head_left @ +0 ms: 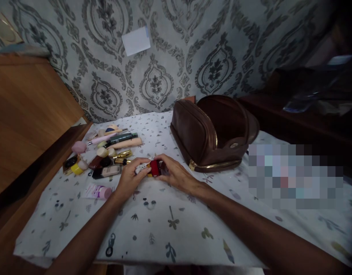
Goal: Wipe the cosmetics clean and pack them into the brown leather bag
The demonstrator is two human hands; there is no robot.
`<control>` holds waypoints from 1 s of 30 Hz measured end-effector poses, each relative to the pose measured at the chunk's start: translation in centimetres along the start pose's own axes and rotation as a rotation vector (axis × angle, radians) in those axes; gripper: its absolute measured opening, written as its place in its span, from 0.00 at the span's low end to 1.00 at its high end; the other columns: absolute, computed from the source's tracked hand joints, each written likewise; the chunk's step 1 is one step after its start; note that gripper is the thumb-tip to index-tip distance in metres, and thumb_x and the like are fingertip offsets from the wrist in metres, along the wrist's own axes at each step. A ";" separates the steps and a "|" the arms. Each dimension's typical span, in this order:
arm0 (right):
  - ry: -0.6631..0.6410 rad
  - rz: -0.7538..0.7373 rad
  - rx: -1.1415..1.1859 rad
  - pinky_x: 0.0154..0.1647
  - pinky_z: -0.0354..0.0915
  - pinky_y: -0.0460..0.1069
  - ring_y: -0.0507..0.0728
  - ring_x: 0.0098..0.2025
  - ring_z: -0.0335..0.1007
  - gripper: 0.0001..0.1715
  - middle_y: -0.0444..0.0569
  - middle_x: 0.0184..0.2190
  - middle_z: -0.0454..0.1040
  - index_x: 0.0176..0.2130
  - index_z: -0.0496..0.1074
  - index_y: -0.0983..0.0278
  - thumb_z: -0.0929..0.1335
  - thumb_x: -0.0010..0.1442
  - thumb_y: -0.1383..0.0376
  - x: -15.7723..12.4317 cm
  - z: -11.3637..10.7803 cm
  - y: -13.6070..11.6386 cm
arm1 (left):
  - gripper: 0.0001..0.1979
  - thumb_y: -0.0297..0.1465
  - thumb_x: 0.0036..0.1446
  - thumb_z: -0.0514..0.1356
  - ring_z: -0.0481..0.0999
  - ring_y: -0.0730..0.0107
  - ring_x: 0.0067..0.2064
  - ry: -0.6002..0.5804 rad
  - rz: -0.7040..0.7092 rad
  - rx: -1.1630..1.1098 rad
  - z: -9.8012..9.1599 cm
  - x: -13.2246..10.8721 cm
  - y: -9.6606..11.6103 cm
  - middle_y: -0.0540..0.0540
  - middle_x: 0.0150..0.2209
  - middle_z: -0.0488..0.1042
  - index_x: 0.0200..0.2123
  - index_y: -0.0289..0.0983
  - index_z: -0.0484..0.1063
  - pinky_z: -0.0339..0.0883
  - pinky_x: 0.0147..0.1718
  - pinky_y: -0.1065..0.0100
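**Red item held between left hand and right hand**

At the far left stands a wooden panel. Next, on the patterned cloth covering the desk, cosmetics lie in a loose cluster: a pink sponge, a dark green tube above a peach tube, and a foundation bottle. A white and purple tube lies nearer, apart from the cluster, close to the left forearm. Two gold-coloured tubes, one beyond the other, sit just beside the left hand.

The left fingers are closed on the left side of the red item — thumb in front, forefinger behind. Its exact kind is too small to tell. The right fingers curve around its right end, thumb and forefinger parted by about its width. The item is just above the cloth or on it; I cannot tell which.

Beyond the right hand sits a brown bag, its mouth gaping — then a pixelated patch.
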State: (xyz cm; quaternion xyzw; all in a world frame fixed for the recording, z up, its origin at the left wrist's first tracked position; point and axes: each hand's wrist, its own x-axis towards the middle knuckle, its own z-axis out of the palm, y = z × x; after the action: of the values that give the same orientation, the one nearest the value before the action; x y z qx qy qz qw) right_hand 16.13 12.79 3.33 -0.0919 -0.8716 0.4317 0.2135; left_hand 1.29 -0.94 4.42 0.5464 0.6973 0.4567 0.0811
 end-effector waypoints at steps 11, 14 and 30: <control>-0.016 0.018 0.039 0.38 0.62 0.49 0.55 0.37 0.67 0.20 0.46 0.36 0.73 0.48 0.67 0.64 0.71 0.57 0.62 0.0 -0.1 0.2 | 0.13 0.31 0.65 0.54 0.76 0.62 0.51 -0.036 0.177 -0.017 -0.4 -0.3 0.0 0.42 0.47 0.78 0.46 0.38 0.77 0.67 0.52 0.61; 0.021 0.054 0.077 0.37 0.61 0.49 0.55 0.36 0.68 0.21 0.46 0.35 0.74 0.47 0.68 0.64 0.72 0.56 0.59 0.1 0.2 0.5 | 0.12 0.30 0.65 0.55 0.75 0.62 0.51 0.000 0.294 0.050 -0.2 -0.4 -0.3 0.41 0.47 0.78 0.47 0.39 0.76 0.68 0.51 0.58; 0.267 0.227 0.984 0.43 0.63 0.49 0.53 0.37 0.70 0.24 0.44 0.33 0.75 0.37 0.71 0.63 0.78 0.45 0.55 0.4 1.4 -0.4 | 0.30 0.17 0.62 0.55 0.66 0.59 0.59 0.128 0.740 0.409 0.8 -0.4 1.2 0.39 0.54 0.73 0.65 0.40 0.59 0.68 0.56 0.53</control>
State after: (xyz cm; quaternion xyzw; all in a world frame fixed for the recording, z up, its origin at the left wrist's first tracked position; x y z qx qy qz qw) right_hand 15.16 11.65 3.04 -0.1289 -0.5153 0.7952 0.2925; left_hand 2.77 -0.83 4.68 0.7352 0.5340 0.3404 -0.2417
